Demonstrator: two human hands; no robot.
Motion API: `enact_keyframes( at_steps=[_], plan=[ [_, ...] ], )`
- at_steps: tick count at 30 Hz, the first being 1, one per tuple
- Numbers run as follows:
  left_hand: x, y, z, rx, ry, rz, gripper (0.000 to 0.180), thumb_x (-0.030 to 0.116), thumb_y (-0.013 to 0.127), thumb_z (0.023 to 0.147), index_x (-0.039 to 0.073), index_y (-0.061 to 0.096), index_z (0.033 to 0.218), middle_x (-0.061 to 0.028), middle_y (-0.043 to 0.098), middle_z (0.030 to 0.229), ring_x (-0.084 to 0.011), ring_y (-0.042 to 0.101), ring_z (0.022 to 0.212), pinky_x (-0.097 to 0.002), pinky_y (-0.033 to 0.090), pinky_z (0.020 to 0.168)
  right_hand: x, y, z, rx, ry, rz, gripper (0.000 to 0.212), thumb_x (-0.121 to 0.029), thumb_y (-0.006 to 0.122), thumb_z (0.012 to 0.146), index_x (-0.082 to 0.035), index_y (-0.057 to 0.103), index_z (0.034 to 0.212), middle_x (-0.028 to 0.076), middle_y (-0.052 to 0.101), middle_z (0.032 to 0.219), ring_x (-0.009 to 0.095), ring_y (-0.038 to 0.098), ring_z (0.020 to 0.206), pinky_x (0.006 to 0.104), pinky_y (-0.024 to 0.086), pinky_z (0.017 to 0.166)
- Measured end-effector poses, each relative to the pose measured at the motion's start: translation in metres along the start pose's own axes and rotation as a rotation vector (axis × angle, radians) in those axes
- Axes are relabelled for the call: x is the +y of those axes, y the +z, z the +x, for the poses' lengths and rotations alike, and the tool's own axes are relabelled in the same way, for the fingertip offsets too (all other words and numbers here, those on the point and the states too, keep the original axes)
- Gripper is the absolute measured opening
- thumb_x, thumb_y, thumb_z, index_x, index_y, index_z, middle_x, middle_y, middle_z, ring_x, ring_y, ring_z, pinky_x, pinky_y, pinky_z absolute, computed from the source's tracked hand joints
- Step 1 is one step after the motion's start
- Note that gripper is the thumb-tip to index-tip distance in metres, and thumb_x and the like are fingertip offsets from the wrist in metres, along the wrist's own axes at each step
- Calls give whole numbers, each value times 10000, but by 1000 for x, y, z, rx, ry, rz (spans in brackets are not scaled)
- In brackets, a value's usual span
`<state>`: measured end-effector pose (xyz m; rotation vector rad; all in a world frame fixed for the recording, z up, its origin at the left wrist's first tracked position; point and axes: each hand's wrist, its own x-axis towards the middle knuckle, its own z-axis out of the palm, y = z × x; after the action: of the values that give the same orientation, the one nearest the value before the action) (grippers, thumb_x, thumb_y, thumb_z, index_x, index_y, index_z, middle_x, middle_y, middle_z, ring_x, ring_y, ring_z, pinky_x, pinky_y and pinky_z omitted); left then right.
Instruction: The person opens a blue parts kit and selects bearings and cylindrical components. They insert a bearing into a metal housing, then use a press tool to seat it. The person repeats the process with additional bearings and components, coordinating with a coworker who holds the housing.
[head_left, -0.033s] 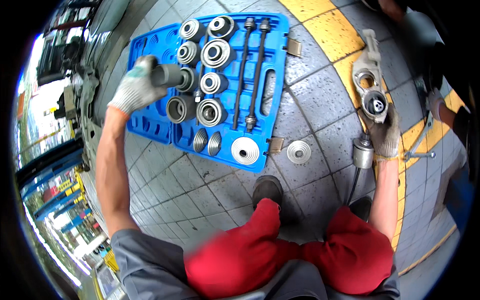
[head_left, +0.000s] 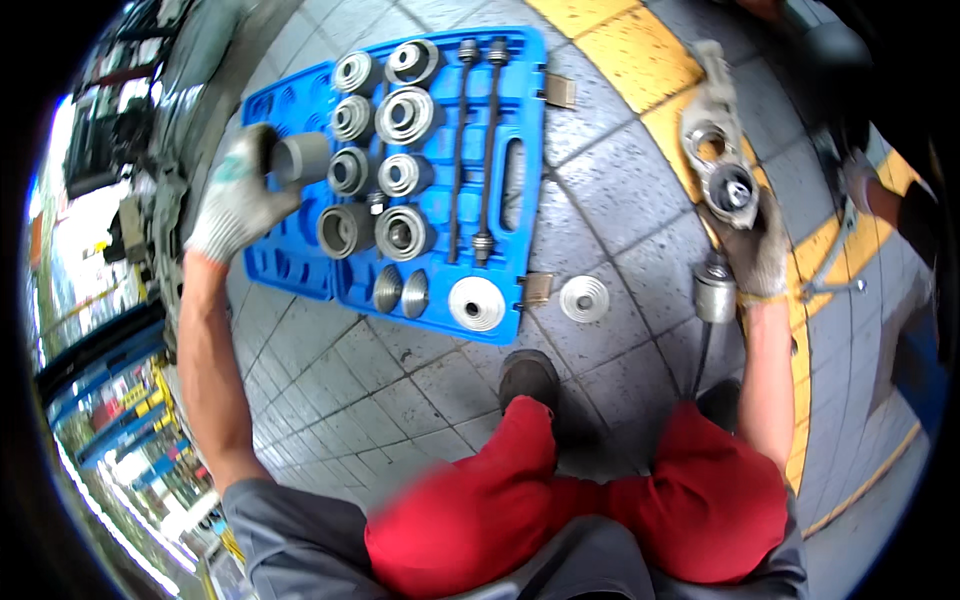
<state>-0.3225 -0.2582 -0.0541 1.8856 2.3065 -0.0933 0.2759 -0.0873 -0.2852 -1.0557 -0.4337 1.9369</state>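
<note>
our left hand (head_left: 235,200) has fingers round a grey sleeve (head_left: 305,157) over the blue case (head_left: 523,110); our right hand (head_left: 762,245) grips a metal arm (head_left: 720,168)

Has drawn the left hand (head_left: 228,208) and the grey sleeve (head_left: 312,156) slightly leftward, no longer overlapping the silver ring (head_left: 350,172) beside it in the blue case (head_left: 527,80). Has also shifted the view, bringing the case nearer the left edge.
</note>
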Motion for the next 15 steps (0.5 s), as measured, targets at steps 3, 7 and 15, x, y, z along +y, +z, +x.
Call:
enact_keyframes(
  at_steps=[3,7,15],
  plan=[
    [57,-8,-1,92,-37,-151,681,73,820,824,-1,525,1433,-224,671,1299,-315,708,1203,-424,570,1044,1,9,4,-94,-56,-225,496,-360,521,1124,24,553,1437,171,623,1443,301,605,1341,530,514,1156],
    [159,26,15,31,131,-543,712,-27,785,813,17,512,1469,-195,674,1346,-280,700,1246,-397,564,1057,4,15,5,-59,50,43,490,-338,532,1118,33,559,1437,175,630,1420,292,624,1305,502,532,1142],
    [355,99,87,30,489,-524,747,143,875,732,-15,572,1396,-231,685,1272,-352,725,1146,-415,595,1000,-1,21,0,-28,27,17,465,-296,547,1105,36,555,1430,186,628,1374,304,652,1252,514,590,1050]
  ],
)
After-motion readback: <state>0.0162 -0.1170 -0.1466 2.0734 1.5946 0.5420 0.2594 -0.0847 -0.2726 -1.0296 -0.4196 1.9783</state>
